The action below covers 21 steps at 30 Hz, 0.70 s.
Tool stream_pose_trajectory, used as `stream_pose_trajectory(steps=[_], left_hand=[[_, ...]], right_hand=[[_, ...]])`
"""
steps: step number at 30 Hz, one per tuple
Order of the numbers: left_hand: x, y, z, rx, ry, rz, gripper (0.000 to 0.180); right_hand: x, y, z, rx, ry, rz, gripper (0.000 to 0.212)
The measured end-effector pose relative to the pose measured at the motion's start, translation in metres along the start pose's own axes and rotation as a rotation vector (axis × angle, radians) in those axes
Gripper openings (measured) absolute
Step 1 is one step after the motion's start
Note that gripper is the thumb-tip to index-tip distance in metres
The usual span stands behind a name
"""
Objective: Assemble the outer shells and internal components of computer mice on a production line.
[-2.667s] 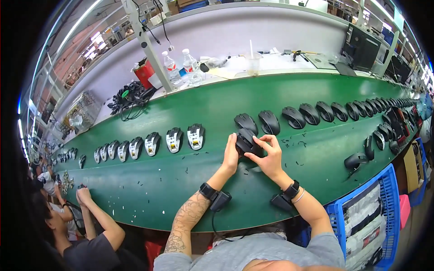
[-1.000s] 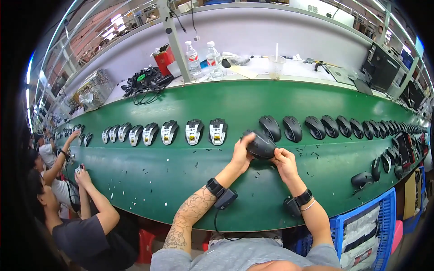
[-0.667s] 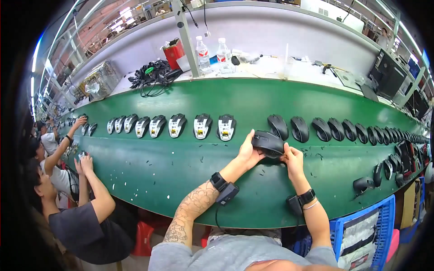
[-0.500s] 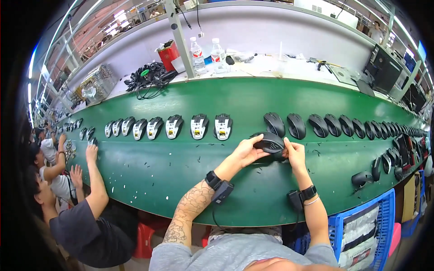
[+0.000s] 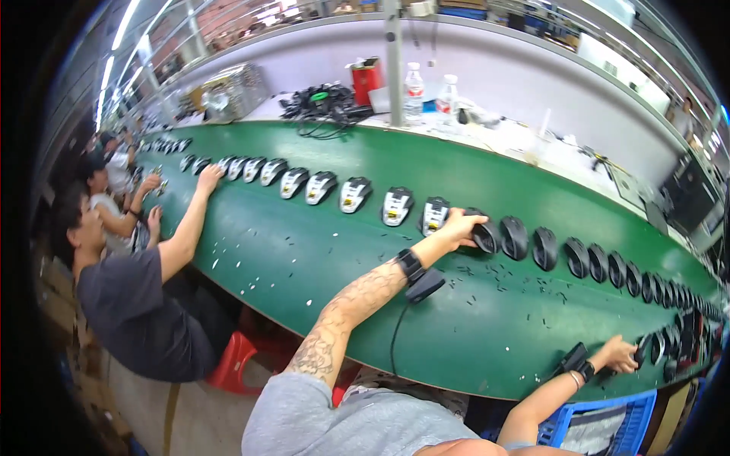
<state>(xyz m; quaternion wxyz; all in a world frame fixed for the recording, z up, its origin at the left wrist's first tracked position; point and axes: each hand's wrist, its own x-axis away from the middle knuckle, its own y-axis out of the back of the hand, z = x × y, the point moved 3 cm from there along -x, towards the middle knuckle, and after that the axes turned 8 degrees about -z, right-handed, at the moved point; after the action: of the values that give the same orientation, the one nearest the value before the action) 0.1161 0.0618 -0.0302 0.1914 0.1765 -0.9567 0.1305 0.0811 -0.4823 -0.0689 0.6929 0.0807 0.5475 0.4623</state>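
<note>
My left hand (image 5: pixel 461 230) is closed round a black computer mouse (image 5: pixel 485 239) at the left end of the row of black mice (image 5: pixel 514 237). Just left of it stands the last of several mice with a white open inside (image 5: pixel 398 205). Out at the right, my right hand (image 5: pixel 617 354) has its fingers on a curved black mouse cover (image 5: pixel 643 349), the nearest of several loose covers (image 5: pixel 658 346). How firmly it grips is partly hidden.
Black scraps (image 5: pixel 498 277) and white bits litter the green table (image 5: pixel 365 296). On the left a person (image 5: pixel 152 304) reaches to the row. A blue crate (image 5: pixel 642 414) stands below the right edge. Bottles (image 5: pixel 414 95) and a cable heap (image 5: pixel 323 106) lie on the back shelf.
The mouse held in both hands before is now at the row in my left hand alone. My right hand has let go and moved right to the loose covers. The view has turned.
</note>
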Motion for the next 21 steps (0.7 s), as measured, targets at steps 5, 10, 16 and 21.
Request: stream_pose_trajectory(steps=[5, 10, 16, 21], left_hand=[[-0.058, -0.002, 0.012, -0.499, -0.417, -0.178, 0.053], [-0.063, 0.008, 0.011, -0.694, -0.829, -0.24, 0.033], [-0.013, 0.018, 0.014, -0.841, -0.934, -0.358, 0.027], [0.033, -0.049, -0.003, -0.644, -1.009, -0.09, 0.024]], right_hand=[[-0.003, -0.021, -0.001, 0.019, 0.027, -0.01, 0.031], [0.008, 0.003, 0.017, 0.061, 0.119, 0.134, 0.024], [0.042, -0.079, 0.037, -0.106, 0.23, 0.191, 0.022], [0.041, 0.037, 0.051, 1.176, 0.91, -0.814, 0.013]])
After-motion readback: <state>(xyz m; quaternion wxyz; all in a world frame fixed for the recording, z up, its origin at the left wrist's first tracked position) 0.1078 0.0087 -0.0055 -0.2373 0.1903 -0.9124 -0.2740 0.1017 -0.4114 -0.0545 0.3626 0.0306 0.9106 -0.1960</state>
